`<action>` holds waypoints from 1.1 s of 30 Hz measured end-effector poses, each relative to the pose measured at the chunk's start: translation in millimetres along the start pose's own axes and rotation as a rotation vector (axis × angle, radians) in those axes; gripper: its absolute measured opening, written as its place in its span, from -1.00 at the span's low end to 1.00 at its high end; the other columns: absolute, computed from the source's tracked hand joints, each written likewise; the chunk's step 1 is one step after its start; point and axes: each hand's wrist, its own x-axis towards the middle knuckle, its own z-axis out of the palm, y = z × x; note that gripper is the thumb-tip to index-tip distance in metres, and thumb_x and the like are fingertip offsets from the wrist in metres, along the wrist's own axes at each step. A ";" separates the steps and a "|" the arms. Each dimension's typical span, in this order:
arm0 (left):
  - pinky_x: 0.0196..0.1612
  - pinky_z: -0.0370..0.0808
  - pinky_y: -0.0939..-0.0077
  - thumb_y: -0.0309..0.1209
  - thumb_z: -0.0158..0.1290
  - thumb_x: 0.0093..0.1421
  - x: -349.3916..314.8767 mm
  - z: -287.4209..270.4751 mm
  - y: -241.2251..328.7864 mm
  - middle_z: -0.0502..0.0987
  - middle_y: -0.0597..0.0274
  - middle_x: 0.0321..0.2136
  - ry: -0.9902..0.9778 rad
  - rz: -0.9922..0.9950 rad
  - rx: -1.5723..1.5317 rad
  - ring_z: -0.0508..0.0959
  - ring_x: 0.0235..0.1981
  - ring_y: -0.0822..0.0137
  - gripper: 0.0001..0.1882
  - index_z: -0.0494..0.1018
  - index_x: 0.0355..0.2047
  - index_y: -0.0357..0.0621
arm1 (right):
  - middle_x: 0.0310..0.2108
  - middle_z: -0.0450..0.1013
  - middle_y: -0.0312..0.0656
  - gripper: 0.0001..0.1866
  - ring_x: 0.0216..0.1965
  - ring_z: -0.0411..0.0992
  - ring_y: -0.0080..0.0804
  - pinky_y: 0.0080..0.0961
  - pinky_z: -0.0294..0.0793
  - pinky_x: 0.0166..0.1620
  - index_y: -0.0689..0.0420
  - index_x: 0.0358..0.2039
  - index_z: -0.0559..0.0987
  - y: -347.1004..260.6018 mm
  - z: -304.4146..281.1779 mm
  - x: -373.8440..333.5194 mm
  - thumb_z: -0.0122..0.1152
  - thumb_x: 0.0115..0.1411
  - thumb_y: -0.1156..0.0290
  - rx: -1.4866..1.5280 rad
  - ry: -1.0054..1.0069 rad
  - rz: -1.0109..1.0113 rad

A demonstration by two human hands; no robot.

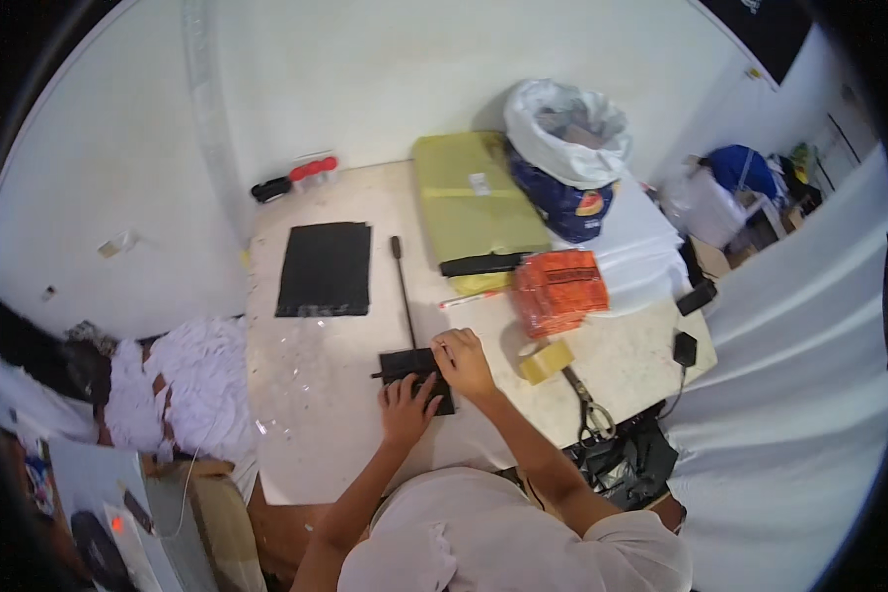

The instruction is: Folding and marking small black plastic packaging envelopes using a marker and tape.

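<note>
A black flat piece (395, 362) lies near the table's front edge, partly covered by my hands. My left hand (407, 409) rests on its near part with the fingers spread. At its right edge is my right hand (464, 362), fingers curled in; what they pinch, if anything, is hidden. A thin black rod with a knob (405, 293) runs away from the piece toward the back of the table. A short dark peg sticks out on the left side. Farther left lies a stack of black sheets or bags (326, 269).
Right of my hands are orange packets (560, 292), a tape roll (546, 363), scissors (592, 412) and a red-and-white pen (471, 299). Behind stand a yellowish wrapped pack (479, 212), white sheets (631, 261) and a bag-lined dark sack (557, 192). Clear plastic scraps (306, 370) lie left.
</note>
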 end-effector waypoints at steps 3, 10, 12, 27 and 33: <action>-0.03 0.17 0.12 -0.10 -0.01 0.10 -5.3 -9.1 2.5 0.33 0.24 -0.11 -0.013 -0.002 0.009 0.28 -0.09 0.21 -0.60 0.41 -0.04 0.17 | -0.28 0.36 -0.01 -0.90 -0.20 0.29 -0.09 -0.20 0.23 -0.08 0.23 -0.37 0.42 -18.8 -39.2 -40.4 0.01 0.06 0.55 0.009 0.377 -0.005; 0.04 0.13 0.17 -0.27 0.01 0.12 32.5 -20.6 33.8 0.30 0.22 -0.03 -0.051 0.059 -0.217 0.25 -0.06 0.15 -0.65 0.41 -0.06 0.05 | -0.36 0.29 -0.19 -0.79 -0.29 0.25 -0.43 -0.50 0.24 -0.21 0.23 -0.31 0.37 56.2 -103.6 -141.3 0.04 0.19 0.33 0.125 0.678 0.612; 0.02 0.16 0.23 -0.32 0.01 0.11 62.5 -19.4 47.5 0.33 0.21 -0.06 -0.058 0.201 -0.359 0.26 -0.06 0.17 -0.67 0.42 -0.08 0.02 | -0.38 0.33 -0.33 -0.73 -0.35 0.24 -0.61 -0.65 0.22 -0.22 0.24 -0.27 0.41 64.3 -102.2 -141.2 0.00 0.22 0.26 0.152 0.634 0.637; -0.41 0.40 0.44 0.02 -0.23 0.24 84.4 23.7 89.9 0.46 0.13 -0.43 -0.752 -0.415 -1.169 0.46 -0.44 0.32 -0.44 0.40 -0.21 -0.33 | -0.24 0.47 -0.25 -0.73 -0.17 0.36 -0.57 -0.61 0.29 -0.07 0.29 -0.18 0.50 7.8 -80.8 -167.2 0.15 0.07 0.52 0.596 0.101 0.741; -0.49 0.35 0.59 0.13 -0.18 0.14 78.3 19.4 83.2 0.47 0.28 -0.44 -1.358 -0.395 -0.877 0.42 -0.50 0.48 -0.45 0.46 -0.35 -0.14 | -0.19 0.46 -0.07 -0.64 -0.16 0.43 -0.31 -0.48 0.37 -0.10 0.21 -0.13 0.46 0.5 -143.4 -179.3 0.05 -0.01 0.56 0.262 -0.317 0.563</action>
